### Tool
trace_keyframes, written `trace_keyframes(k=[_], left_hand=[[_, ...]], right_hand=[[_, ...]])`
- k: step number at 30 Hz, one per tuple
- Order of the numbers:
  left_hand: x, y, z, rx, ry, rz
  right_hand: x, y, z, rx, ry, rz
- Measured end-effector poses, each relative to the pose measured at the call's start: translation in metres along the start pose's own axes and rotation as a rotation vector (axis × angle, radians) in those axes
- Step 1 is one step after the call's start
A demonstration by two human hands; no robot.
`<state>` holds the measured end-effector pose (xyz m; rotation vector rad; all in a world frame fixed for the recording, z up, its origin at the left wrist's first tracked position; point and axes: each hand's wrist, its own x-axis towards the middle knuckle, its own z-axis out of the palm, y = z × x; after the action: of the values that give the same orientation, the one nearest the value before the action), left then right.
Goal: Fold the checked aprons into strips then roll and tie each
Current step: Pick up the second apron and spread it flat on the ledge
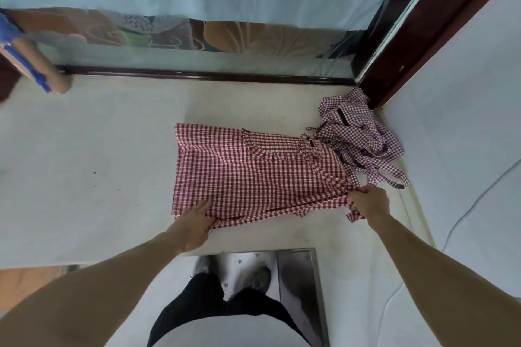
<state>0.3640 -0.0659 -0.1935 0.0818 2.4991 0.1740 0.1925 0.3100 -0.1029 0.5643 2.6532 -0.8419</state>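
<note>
Nearest to us, our left hand (197, 222) lies with fingers spread flat on the near left corner of the red apron (253, 175), thumb tucked at the cloth's near edge, pressing it to the white surface (98, 155). Our right hand (368, 203) is at the apron's near right corner, fingers curled and pinching a gathered bit of cloth where a tie strap (354, 215) trails out beneath the wrist.

The red apron is spread almost flat between the two hands, its long axis running left to right across our view, the bib and neck end pointing right. Both hands sit on the near long edge, so the rest of the cloth lies away from the grip, toward the far wall. We judge the coming fold turns on this: the near edge would be carried away from us, across the short width, to narrow the apron into a strip along that same left-right axis. Neither hand is clearly nearer; each holds one end of the edge.

Farther off and to the right, a purple apron (363, 138) is heaped loose in the corner, straps tangled, touching the red one's bib end. It awaits its turn.

We can read no brand, label or writing anywhere; a small dark tab on the purple heap is too blurred to tell.
</note>
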Motion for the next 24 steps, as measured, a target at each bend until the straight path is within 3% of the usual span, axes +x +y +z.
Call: trace_keyframes(k=[9,12,15,21,24], left_hand=[[-0.009,0.0,0.012,0.053,0.029,-0.225],[-0.01,-0.01,0.012,0.056,0.111,-0.282],[-0.015,-0.022,0.013,0.092,0.173,-0.286],[-0.017,-0.032,0.017,0.059,0.139,-0.265],[-0.016,-0.033,0.013,-0.072,0.276,-0.225]], right_hand=[[-0.006,-0.012,0.005,-0.014,-0.066,0.022],[-0.007,-0.015,0.005,-0.042,-0.069,0.01],[-0.008,-0.013,0.007,-0.048,-0.064,0.015],[-0.009,-0.006,0.01,-0.06,-0.068,0.025],[-0.009,-0.005,0.012,-0.07,-0.067,0.017]])
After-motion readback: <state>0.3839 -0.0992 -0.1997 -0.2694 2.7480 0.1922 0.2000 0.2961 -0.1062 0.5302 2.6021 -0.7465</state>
